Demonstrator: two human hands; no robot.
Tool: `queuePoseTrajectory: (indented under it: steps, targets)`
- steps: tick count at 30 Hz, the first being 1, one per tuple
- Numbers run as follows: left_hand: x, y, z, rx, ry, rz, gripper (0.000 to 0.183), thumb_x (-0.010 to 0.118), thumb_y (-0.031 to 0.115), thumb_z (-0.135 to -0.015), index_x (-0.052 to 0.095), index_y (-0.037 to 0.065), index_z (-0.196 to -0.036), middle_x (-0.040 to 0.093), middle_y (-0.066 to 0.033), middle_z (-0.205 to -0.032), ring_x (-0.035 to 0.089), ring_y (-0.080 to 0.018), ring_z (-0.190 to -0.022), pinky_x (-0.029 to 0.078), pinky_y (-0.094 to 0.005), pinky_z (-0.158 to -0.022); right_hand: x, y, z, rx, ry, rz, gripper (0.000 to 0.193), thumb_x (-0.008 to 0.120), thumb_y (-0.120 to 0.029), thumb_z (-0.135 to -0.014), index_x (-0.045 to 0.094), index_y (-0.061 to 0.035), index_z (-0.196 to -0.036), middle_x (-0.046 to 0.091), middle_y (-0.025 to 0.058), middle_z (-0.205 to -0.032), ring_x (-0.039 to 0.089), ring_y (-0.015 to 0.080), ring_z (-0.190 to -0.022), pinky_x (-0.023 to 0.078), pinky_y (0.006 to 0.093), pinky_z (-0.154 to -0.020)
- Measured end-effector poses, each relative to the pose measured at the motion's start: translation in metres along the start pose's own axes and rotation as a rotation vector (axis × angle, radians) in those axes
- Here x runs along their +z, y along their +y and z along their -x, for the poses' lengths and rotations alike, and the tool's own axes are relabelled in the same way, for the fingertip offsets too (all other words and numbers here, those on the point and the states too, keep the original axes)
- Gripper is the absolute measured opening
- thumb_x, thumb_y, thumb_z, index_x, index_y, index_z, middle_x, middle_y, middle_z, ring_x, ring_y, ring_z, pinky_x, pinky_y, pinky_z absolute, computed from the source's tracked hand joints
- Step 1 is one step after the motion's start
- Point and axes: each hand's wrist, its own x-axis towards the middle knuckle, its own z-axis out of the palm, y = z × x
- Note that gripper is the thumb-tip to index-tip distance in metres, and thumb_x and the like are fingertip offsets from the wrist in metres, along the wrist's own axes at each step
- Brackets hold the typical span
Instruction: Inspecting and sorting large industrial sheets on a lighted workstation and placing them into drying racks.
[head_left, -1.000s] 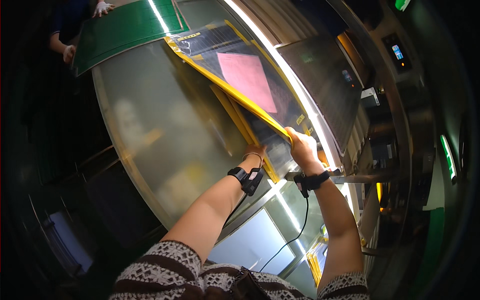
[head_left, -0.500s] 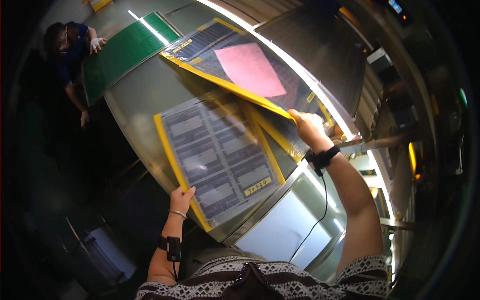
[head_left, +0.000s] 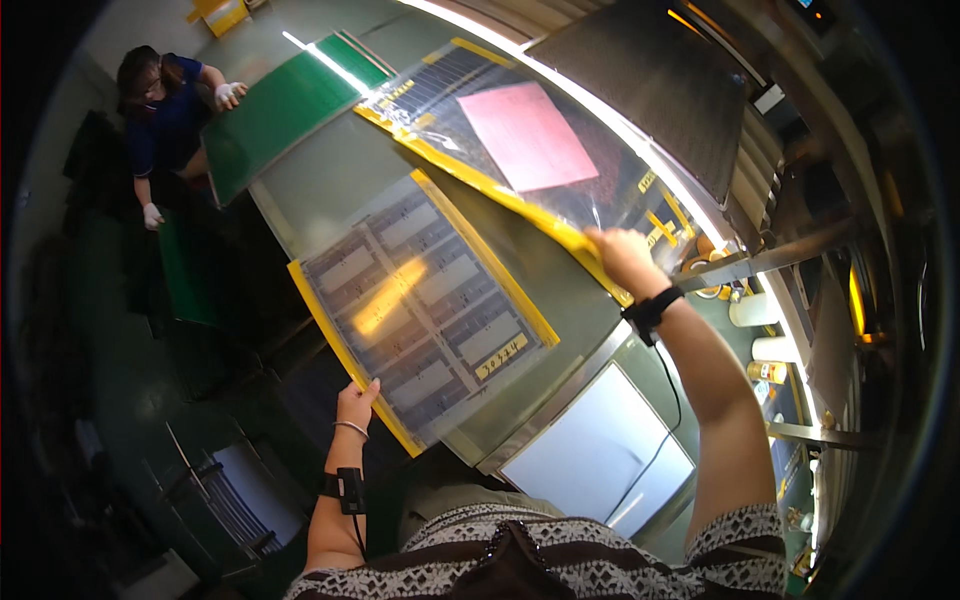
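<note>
My left hand (head_left: 356, 404) pinches the lower left yellow-taped edge of a clear film sheet (head_left: 425, 290) printed with grey rectangular patterns. That film carries a yellow label near its right corner and lies over the table, with an amber reflection across its middle. My right hand (head_left: 627, 262) grips the near yellow-taped edge of a dark, glossy film sheet (head_left: 440, 125), whose near edge casts a shadow on the table. On this second sheet lies a pink paper (head_left: 527, 137). The two films are apart, with bare table showing between them.
A co-worker (head_left: 165, 115) in white gloves holds a green board (head_left: 290, 110) at the table's far left. Below my right forearm sits a white lit panel (head_left: 600, 445). Tape rolls and cups (head_left: 755, 310) stand at the right, near a metal bar (head_left: 770, 255). A chair (head_left: 235, 500) stands lower left.
The patterned film has slid out from beneath the dark film, toward the left, and now shows its far yellow edge whole. My right hand still holds the dark film's edge.
</note>
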Motion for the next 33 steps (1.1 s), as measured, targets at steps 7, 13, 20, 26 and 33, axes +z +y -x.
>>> queuePoseTrajectory:
  steps: [7,13,20,26,33]
  targets:
    - [0.007,-0.024,0.008,-0.101,-0.027,0.517,0.017,0.057,0.016,-0.087,0.057,0.003,-0.096,0.058,-0.0039,-0.080,0.058,-0.0168,-0.066,0.050,-0.0312,-0.062,0.061,-0.050,0.080,-0.078,0.087,-0.253,0.065,0.073,-0.027,-0.068,0.046,-0.0183,-0.127,0.040,0.0167,-0.132,0.041,0.0368,-0.117,0.039,0.0432,-0.094]
    - [0.013,0.000,0.045,-0.099,-0.050,0.414,0.018,0.061,0.012,-0.084,0.054,0.002,-0.097,0.058,-0.0041,-0.078,0.059,-0.0165,-0.068,0.051,-0.0319,-0.060,0.039,-0.113,0.185,-0.218,-0.159,-0.598,0.047,0.063,-0.027,-0.078,0.050,-0.0114,-0.120,0.055,0.0163,-0.113,0.052,0.0332,-0.104,0.044,0.0399,-0.088]
    - [-0.013,-0.018,0.038,0.108,0.040,0.191,0.022,0.064,0.015,-0.082,0.059,-0.001,-0.097,0.061,-0.0041,-0.083,0.056,-0.0122,-0.068,0.046,-0.0260,-0.064,0.001,-0.151,0.275,-0.172,-0.174,-0.867,0.035,0.058,-0.025,-0.083,0.055,-0.0091,-0.114,0.059,0.0144,-0.109,0.056,0.0316,-0.098,0.046,0.0383,-0.082]
    - [-0.006,-0.028,0.009,-0.045,0.112,-0.011,0.038,0.062,0.032,-0.085,0.059,-0.003,-0.099,0.062,-0.0055,-0.086,0.059,-0.0161,-0.074,0.047,-0.0289,-0.069,0.010,-0.183,0.295,-0.016,-0.204,-1.046,0.031,0.058,-0.023,-0.083,0.058,-0.0061,-0.110,0.061,0.0158,-0.103,0.056,0.0329,-0.097,0.045,0.0376,-0.082]
    - [0.005,-0.046,0.009,-0.362,-0.275,0.823,0.032,0.049,0.032,-0.091,0.052,0.008,-0.114,0.057,-0.0095,-0.112,0.055,-0.0256,-0.103,0.043,-0.0385,-0.091,0.017,-0.258,0.229,-0.160,0.091,-0.821,0.040,0.062,-0.021,-0.079,0.053,-0.0057,-0.114,0.054,0.0147,-0.114,0.049,0.0331,-0.106,0.041,0.0381,-0.089]
